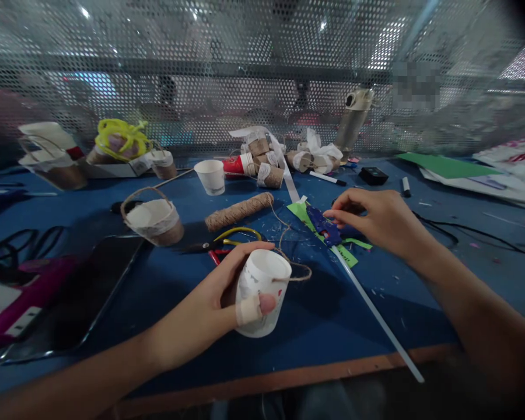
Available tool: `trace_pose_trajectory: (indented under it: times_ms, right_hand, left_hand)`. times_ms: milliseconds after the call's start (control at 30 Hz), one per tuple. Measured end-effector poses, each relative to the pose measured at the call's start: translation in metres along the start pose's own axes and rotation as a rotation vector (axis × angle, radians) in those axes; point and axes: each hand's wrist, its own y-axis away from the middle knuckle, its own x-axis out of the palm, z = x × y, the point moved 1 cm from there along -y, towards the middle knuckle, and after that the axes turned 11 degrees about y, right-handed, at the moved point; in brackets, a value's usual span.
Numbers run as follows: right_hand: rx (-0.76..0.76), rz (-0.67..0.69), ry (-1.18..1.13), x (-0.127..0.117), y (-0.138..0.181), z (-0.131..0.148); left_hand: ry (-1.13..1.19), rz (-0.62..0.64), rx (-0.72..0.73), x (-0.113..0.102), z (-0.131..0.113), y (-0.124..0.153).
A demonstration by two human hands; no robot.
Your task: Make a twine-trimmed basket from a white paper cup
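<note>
Across the back, a perforated metal screen (245, 52); before it, a blue table (315, 338) with a brown front edge. Toward the left side, a dark phone-like slab (96, 280) lying flat; toward the right, a green sheet (450, 169) atop white ones. Over the table, a left hand (214, 297) with tape around the thumb, gripping a white paper cup (262, 283) near the front middle. Farther right, a right hand (380, 221) with bent fingers and with thumb and index tips close together, just beside a blue glue gun (326, 227); impossible to tell whether touching it or pinching anything. From the gun, a long whitish glue stick (378, 315) slanting past the front edge. Beyond the cup, a roll of brown twine (240, 211), and nearer, partly behind the left hand, scissors (206, 245) with yellow and red handles. Left of the scissors, a small basket (157, 221) with a looped handle; behind the twine roll, another white cup (210, 176). Under the gun, light-green paper strips (348, 256). Out from the side of the held cup, a thin twine loop (298, 279).
</note>
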Motion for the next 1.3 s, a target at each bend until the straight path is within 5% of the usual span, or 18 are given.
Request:
trace_pose_trajectory:
  times_ms: [267, 433, 700, 1300]
  right_hand:
    - [0.045, 0.200, 0.181, 0.000, -0.009, -0.020]
    - [-0.083, 0.314, 0.214, 0.004, -0.007, -0.036]
    - [-0.164, 0.494, 0.205, 0.010, 0.003, -0.046]
    - [-0.075, 0.389, 0.301, 0.010, 0.005, -0.022]
  left_hand:
    - [-0.034, -0.027, 0.002, 0.003, -0.004, 0.002]
    - [0.003, -0.112, 0.020, 0.009, -0.004, 0.005]
    - [0.014, -0.067, 0.012, 0.006, -0.006, 0.002]
    - [0.076, -0.132, 0.016, 0.005, -0.005, -0.001]
